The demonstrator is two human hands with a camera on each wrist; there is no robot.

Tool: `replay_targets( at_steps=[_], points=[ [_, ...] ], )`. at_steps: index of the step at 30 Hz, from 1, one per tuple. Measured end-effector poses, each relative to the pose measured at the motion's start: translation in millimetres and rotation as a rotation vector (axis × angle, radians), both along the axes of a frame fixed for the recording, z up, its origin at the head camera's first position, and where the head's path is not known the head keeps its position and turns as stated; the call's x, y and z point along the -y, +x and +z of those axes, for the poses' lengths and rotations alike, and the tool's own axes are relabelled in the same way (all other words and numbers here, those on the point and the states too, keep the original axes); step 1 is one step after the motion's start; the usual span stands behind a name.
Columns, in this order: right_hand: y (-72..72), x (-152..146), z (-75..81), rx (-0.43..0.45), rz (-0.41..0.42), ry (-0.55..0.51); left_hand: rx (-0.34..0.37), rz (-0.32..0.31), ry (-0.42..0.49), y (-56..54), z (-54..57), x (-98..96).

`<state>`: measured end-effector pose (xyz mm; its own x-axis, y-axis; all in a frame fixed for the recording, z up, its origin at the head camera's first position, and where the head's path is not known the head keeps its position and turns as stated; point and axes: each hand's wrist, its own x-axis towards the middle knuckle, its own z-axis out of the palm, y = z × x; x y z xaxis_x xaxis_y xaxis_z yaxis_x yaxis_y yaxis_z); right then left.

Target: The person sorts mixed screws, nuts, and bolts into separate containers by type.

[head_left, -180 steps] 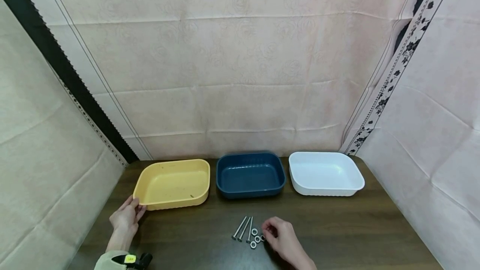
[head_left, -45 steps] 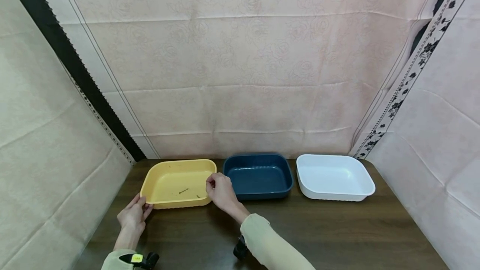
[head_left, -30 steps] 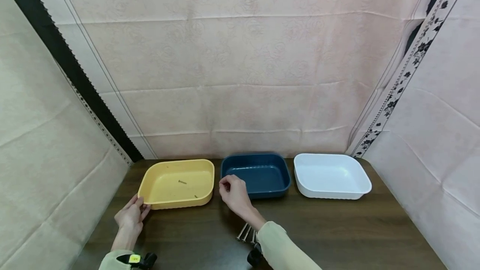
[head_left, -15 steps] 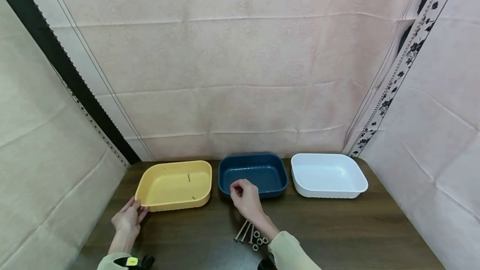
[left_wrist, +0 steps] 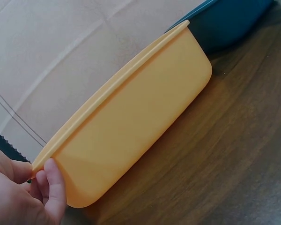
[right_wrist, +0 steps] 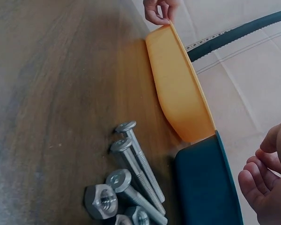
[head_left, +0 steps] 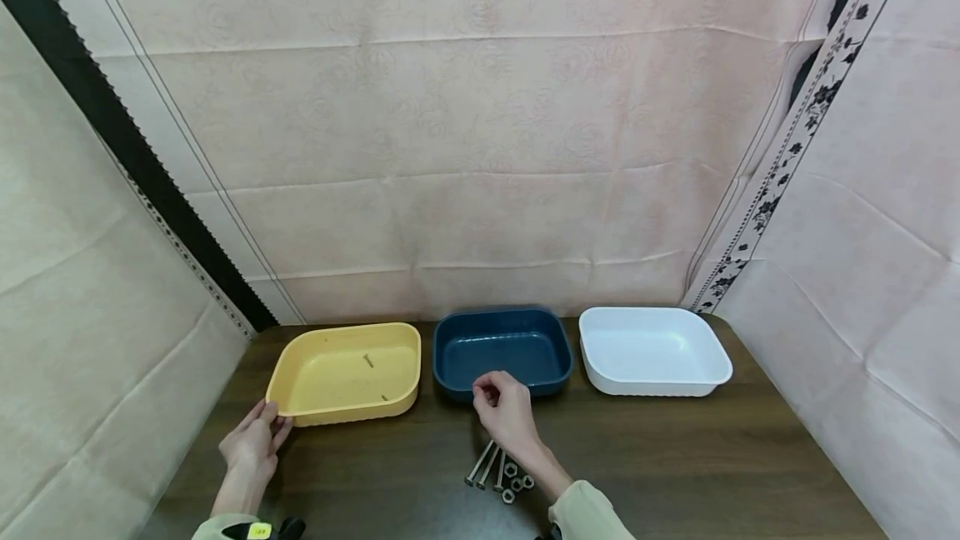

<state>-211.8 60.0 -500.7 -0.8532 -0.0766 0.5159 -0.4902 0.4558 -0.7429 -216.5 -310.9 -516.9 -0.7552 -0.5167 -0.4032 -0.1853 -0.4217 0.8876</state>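
Bolts (right_wrist: 140,176): before blue tray (head_left: 502,352), tips toward it | right hand (head_left: 507,417) nearer, tray-side of them, fingers loosely curled | left hand (head_left: 251,450) pinches yellow tray (head_left: 330,369)

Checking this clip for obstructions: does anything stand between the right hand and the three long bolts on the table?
Nothing visible does. The right hand is raised near the front of the blue tray, and the bolts lie uncovered on the table; the nuts sit beside them, not in between.

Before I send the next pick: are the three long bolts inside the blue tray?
No, the head view shows the three long bolts lying on the wooden table beside the hex nuts.
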Motion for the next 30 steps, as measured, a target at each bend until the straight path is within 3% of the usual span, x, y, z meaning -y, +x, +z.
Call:
replay_targets(
  at_steps=[8, 14, 20, 24, 30],
  points=[
    [1.6, -6.0, -5.4, 0.05, -0.027, 0.008, -0.03, 0.034, 0.054, 1.9, -4.5, 0.3],
    [3.7, -11.9, -6.0, 0.045, -0.034, 0.0, -0.069, 0.187, 0.084, 12.8, -1.7, 1.0],
    [7.0, -19.1, -7.6, 0.042, -0.055, -0.006, -0.123, 0.297, 0.028, 21.7, 4.1, -2.1],
    [8.8, -24.1, -8.6, 0.064, -0.073, -0.008, -0.167, 0.302, -0.05, 26.9, 11.7, -12.5],
    [11.1, -31.9, -10.2, 0.083, -0.097, -0.014, -0.241, 0.218, -0.131, 32.2, 20.6, -38.2]
  ],
)
